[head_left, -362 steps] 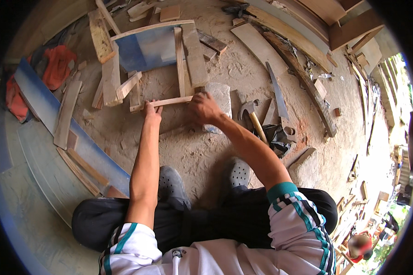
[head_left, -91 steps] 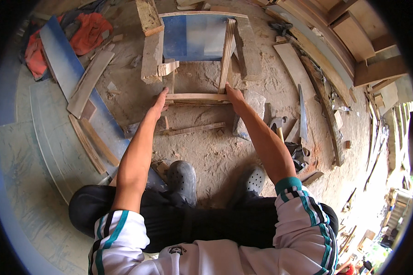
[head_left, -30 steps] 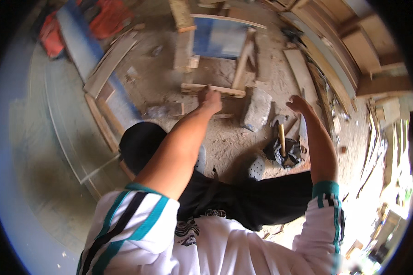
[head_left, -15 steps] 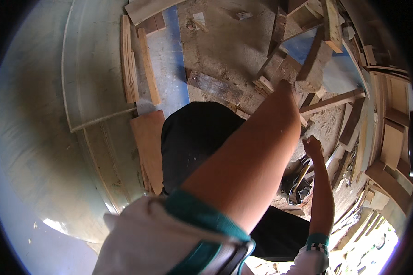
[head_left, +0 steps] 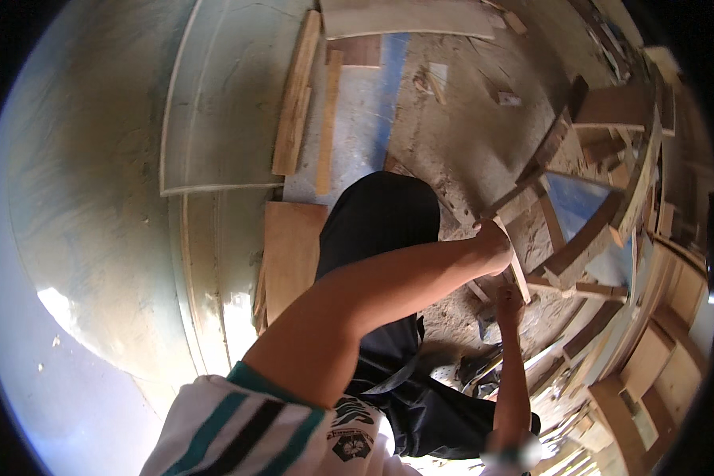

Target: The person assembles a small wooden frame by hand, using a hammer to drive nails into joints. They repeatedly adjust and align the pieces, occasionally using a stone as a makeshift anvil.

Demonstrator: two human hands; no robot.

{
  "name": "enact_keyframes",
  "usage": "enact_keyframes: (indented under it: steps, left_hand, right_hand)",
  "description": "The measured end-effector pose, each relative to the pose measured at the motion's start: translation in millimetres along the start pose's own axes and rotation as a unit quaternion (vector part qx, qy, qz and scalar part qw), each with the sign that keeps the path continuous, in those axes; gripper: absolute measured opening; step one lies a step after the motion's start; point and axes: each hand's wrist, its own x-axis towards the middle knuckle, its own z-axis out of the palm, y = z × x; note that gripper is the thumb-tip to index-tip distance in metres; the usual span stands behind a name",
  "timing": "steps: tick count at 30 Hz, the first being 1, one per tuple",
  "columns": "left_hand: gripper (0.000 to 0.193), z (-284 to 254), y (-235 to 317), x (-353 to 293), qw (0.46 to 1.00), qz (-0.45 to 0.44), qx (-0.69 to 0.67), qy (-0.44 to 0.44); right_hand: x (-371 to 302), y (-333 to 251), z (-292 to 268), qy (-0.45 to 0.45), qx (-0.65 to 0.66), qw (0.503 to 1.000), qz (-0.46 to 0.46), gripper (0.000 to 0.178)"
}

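Observation:
A narrow, pale wooden strip (head_left: 518,274) is held at a slant over the dirt floor, beyond my black-clad knee. My left hand (head_left: 493,247) closes around its upper part, the forearm crossing in front of my body. Just below, my right hand (head_left: 509,308) is closed at the strip's lower end; its fingers are partly hidden. Under the right forearm lies a dark, crumpled bundle (head_left: 477,371) whose kind I cannot make out.
A pile of planks and offcuts, with a curved dark board (head_left: 583,246) and a blue sheet (head_left: 575,202), fills the right side. Wooden frames (head_left: 650,357) stand farther right. At left are a large greenish panel (head_left: 103,198), a brown board (head_left: 289,246) and long battens (head_left: 297,103).
My left hand has drawn back from the pile toward me with the wooden strip. My right hand has come over to the strip's lower end. The view has swung to the right.

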Motion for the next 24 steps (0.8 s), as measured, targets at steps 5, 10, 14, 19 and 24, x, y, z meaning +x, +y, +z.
enact_keyframes:
  steps: [5, 10, 14, 19, 24]
  left_hand:
    - [0.016, 4.8, -71.1, -58.3, 0.947, -0.029, -0.093, 0.305]
    - [0.031, 37.0, -215.7, -128.1, 0.624, -0.171, -0.449, 0.616]
    - [0.049, 167.4, -303.3, -71.3, 0.607, -0.522, -0.150, 0.581]
    - [0.040, 188.1, -312.2, -74.1, 0.608, -0.311, -0.444, 0.580]
    - [0.046, 134.3, -264.8, -101.3, 0.423, -0.065, -0.724, 0.542]
  right_hand:
    - [31.0, -72.8, 14.0, -0.013, 0.024, 1.000, -0.012, 0.026]
    - [41.3, -41.7, 21.9, -0.046, 0.009, 0.999, 0.003, 0.032]
    - [45.4, -47.1, 11.4, -0.091, 0.052, 0.994, -0.007, 0.031]
    - [38.5, -47.0, -8.3, -0.105, 0.081, 0.991, 0.013, 0.034]
    - [25.1, -60.8, -29.3, -0.121, 0.107, 0.984, 0.071, 0.035]
